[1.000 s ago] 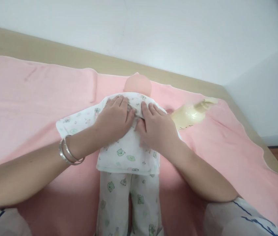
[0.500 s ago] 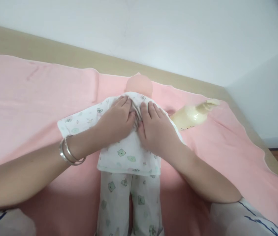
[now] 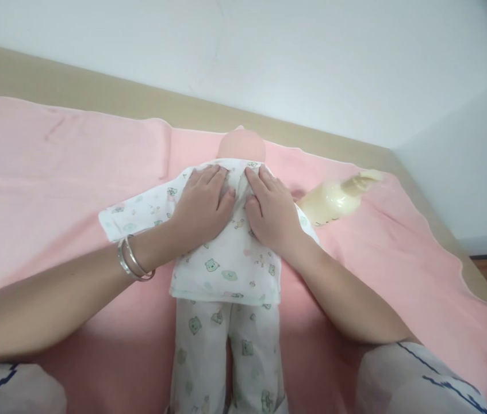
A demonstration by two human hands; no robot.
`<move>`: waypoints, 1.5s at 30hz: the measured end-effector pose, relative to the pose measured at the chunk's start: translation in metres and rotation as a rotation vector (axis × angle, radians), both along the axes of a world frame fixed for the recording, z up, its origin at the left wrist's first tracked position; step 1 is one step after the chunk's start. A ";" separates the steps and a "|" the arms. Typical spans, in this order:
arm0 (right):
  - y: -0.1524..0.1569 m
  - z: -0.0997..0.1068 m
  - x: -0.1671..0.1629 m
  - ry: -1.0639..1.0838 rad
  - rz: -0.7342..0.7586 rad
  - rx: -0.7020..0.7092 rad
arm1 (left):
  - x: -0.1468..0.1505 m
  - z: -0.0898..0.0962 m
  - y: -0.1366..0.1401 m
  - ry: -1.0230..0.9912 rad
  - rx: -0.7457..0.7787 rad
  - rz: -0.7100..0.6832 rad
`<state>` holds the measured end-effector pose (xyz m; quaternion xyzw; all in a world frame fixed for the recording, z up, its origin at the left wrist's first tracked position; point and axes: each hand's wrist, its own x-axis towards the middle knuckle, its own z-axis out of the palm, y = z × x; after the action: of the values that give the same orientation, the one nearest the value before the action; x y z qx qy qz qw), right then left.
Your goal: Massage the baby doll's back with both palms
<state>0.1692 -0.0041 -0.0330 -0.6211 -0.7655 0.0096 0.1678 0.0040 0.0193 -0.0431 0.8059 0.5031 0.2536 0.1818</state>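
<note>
My left hand (image 3: 203, 206) at 10 o'clock, right hand (image 3: 274, 214) at 2, both flat on the centred patterned top (image 3: 226, 261), gripping nothing. Folds bunched between them moments ago mostly flattened; I judge smoothing further along. Doll's head (image 3: 242, 145) at 12.

Shirt (image 3: 221, 247) and trousers (image 3: 202, 351): white, green animal-face print. Blanket (image 3: 75, 152): pink.

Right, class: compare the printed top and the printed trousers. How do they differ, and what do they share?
The left hand and right hand rest on the top; neither touches the trousers. The top spreads a sleeve sideways, while the trousers divide lengthwise in two. The top's lower edge is in view, whereas the trousers run out of the picture. Both are whitish with green prints.
</note>
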 end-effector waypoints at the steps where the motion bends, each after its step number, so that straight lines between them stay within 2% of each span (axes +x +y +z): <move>1: -0.001 -0.001 0.000 0.002 0.001 0.009 | 0.000 0.000 0.001 0.002 0.002 0.000; 6: -0.002 -0.002 -0.002 -0.005 -0.006 0.018 | 0.000 0.004 -0.001 0.034 0.026 -0.006; 11: -0.001 0.000 0.002 -0.021 0.046 0.010 | 0.006 0.009 -0.029 0.208 0.113 -0.041; 15: 0.000 0.008 0.007 -0.098 0.116 -0.067 | 0.009 0.010 -0.044 0.267 0.213 -0.089; 20: -0.012 0.016 0.003 -0.188 0.119 -0.102 | 0.002 0.015 -0.027 0.221 0.145 -0.099; 25: -0.039 0.021 -0.010 -0.277 0.173 -0.038 | -0.005 0.015 0.001 0.100 0.036 -0.080; 28: -0.044 0.021 -0.013 -0.260 0.169 -0.019 | -0.005 0.011 0.008 0.082 0.045 -0.064; 32: -0.031 0.015 -0.010 -0.160 0.138 -0.010 | -0.004 0.011 0.004 0.117 0.066 -0.060; 36: -0.017 0.008 -0.007 -0.068 0.119 -0.015 | -0.002 0.013 -0.013 0.201 0.108 -0.038; 41: -0.015 0.004 -0.008 -0.001 0.118 0.000 | 0.002 0.010 -0.032 0.326 0.231 -0.142; 45: -0.018 0.005 -0.009 0.000 0.114 0.002 | 0.000 0.011 -0.025 0.254 0.164 -0.160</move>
<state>0.1597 -0.0222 -0.0277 -0.5762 -0.7998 0.0184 0.1673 0.0042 -0.0061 -0.0322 0.8811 0.4340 0.1746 0.0696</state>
